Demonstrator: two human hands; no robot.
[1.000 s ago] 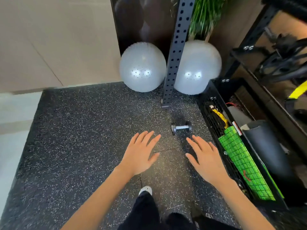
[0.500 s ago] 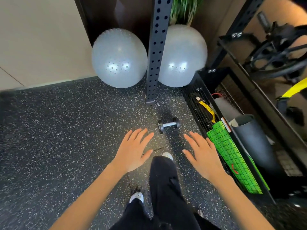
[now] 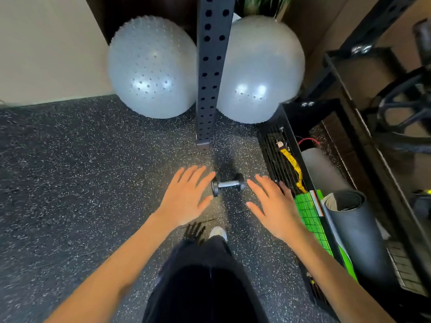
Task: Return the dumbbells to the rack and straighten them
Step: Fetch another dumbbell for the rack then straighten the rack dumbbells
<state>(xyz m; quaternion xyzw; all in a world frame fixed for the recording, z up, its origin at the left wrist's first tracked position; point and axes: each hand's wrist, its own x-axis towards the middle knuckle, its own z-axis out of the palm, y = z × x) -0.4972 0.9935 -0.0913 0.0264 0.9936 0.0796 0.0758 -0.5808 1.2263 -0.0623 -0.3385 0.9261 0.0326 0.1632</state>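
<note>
Left hand [image 3: 186, 197] & right hand [image 3: 272, 206] now flank the small chrome-handled, black-headed dumbbell [image 3: 228, 184]; 0.5 s ago it lay ahead of them. It's on the speckled black rubber floor [image 3: 93, 183], long axis left-right, btwn the fingertips. Both hands flat, fingers spread, holding nothing; approx equally near.

I read black speckled rubber floor [image 3: 70, 183] across the lower frame, with a beige wall [image 3: 46, 43] at upper left. Top centre: a perforated dark upright [image 3: 211, 66] stands between the left studded ball [image 3: 151, 66] and the right studded ball [image 3: 261, 71]. Right side: a black wire bin [image 3: 272, 145] holding a rolled mat [image 3: 356, 229].
</note>
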